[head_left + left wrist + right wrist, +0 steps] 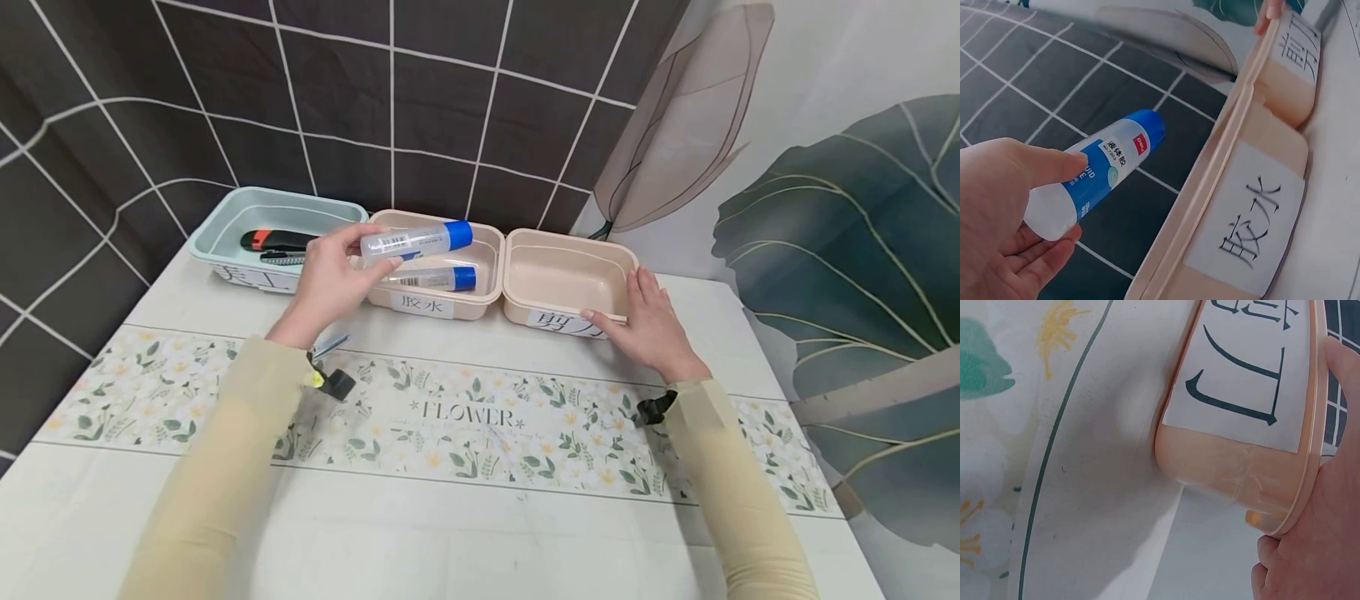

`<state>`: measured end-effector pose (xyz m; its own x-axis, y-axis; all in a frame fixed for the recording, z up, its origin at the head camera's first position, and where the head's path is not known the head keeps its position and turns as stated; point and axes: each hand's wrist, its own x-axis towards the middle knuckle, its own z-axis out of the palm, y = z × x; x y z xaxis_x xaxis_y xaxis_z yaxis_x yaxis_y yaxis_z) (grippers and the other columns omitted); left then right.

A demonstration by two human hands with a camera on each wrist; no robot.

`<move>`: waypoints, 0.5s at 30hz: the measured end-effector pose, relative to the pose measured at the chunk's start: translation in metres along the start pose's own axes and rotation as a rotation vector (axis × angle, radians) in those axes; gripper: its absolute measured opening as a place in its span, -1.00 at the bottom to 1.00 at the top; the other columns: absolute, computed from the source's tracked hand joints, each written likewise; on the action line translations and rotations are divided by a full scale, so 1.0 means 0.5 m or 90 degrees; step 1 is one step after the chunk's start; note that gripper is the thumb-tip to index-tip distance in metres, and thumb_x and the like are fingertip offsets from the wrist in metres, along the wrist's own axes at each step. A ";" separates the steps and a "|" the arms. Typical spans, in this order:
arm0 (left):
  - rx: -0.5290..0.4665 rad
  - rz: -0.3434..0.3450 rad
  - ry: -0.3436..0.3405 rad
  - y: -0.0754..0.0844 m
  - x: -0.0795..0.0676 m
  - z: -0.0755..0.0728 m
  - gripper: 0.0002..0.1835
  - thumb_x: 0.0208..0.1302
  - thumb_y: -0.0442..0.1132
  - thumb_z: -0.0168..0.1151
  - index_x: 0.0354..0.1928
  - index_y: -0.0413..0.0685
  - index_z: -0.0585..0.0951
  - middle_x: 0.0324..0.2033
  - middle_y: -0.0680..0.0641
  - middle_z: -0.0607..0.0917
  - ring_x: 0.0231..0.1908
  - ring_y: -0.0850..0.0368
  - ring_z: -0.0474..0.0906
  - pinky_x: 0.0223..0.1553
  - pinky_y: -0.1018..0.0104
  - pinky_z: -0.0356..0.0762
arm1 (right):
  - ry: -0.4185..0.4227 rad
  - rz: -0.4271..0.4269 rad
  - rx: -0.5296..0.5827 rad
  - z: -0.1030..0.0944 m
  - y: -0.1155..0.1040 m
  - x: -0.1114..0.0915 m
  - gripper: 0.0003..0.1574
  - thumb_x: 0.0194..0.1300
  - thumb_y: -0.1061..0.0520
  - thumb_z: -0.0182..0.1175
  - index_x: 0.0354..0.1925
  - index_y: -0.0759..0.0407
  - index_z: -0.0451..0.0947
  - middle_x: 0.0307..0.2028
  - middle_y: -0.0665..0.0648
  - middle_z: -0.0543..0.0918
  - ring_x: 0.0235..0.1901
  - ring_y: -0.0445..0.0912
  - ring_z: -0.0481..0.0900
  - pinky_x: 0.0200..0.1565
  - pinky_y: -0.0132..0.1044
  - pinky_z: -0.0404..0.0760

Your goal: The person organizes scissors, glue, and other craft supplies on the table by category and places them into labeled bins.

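My left hand (pixel 330 279) pinches a clear liquid glue bottle (pixel 412 241) with a blue cap, holding it above the middle peach bin (pixel 491 296). In the left wrist view, the bottle (pixel 1113 165) lies tilted between thumb and fingers, its blue and white label showing. A second blue-capped glue bottle (pixel 438 278) lies in that bin below. My right hand (pixel 656 329) holds the right end of the other peach bin (pixel 517 279), thumb at the front rim. In the right wrist view, fingers (pixel 1266 550) bend under that bin's rim (pixel 1311 469).
A light blue bin (pixel 217 242) at the left holds a black and orange utility knife (pixel 277 240) and another cutter (pixel 283 258). All three bins stand in a row with paper labels, before a dark tiled backdrop (pixel 442 100). A flower-printed strip (pixel 465 417) crosses the white table.
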<state>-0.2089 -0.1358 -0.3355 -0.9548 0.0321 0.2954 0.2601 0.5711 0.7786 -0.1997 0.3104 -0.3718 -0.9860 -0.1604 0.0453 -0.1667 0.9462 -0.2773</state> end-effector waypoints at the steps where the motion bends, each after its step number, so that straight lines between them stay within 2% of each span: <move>1: 0.007 -0.004 -0.007 0.000 0.007 -0.001 -0.49 0.29 -0.15 0.44 0.26 -0.11 0.62 0.01 -0.17 0.68 0.00 -0.09 0.50 -0.10 0.10 0.45 | -0.002 0.001 -0.001 0.000 0.000 0.000 0.40 0.37 -0.54 -0.02 0.55 0.50 -0.27 0.55 0.48 -0.28 0.55 0.22 -0.36 0.48 0.21 -0.26; 4: 0.026 -0.017 -0.031 -0.002 0.030 0.002 -0.48 0.31 -0.13 0.41 0.27 -0.15 0.60 0.02 -0.19 0.66 0.02 -0.12 0.45 -0.08 0.07 0.40 | -0.006 0.003 -0.003 0.002 0.000 -0.001 0.41 0.37 -0.55 -0.03 0.55 0.49 -0.28 0.55 0.47 -0.29 0.55 0.22 -0.37 0.48 0.20 -0.27; 10: 0.070 -0.039 -0.091 -0.014 0.072 0.021 -0.50 0.32 -0.13 0.37 0.26 -0.14 0.59 -0.05 -0.22 0.64 -0.08 -0.13 0.44 -0.15 0.06 0.38 | -0.005 0.006 -0.002 0.001 0.000 -0.002 0.41 0.37 -0.55 -0.03 0.55 0.48 -0.29 0.55 0.48 -0.28 0.55 0.22 -0.38 0.48 0.17 -0.30; 15: 0.108 -0.033 -0.130 -0.024 0.094 0.036 -0.49 0.31 -0.19 0.36 0.26 -0.19 0.58 0.08 -0.28 0.64 0.07 -0.16 0.48 0.08 -0.02 0.47 | -0.003 0.006 -0.002 0.000 0.000 -0.001 0.41 0.36 -0.55 -0.02 0.55 0.48 -0.29 0.55 0.48 -0.27 0.55 0.24 -0.36 0.48 0.18 -0.29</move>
<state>-0.2595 -0.1262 -0.3411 -0.9800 0.1543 0.1260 0.1985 0.7046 0.6813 -0.1990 0.3105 -0.3720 -0.9874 -0.1534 0.0384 -0.1580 0.9484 -0.2750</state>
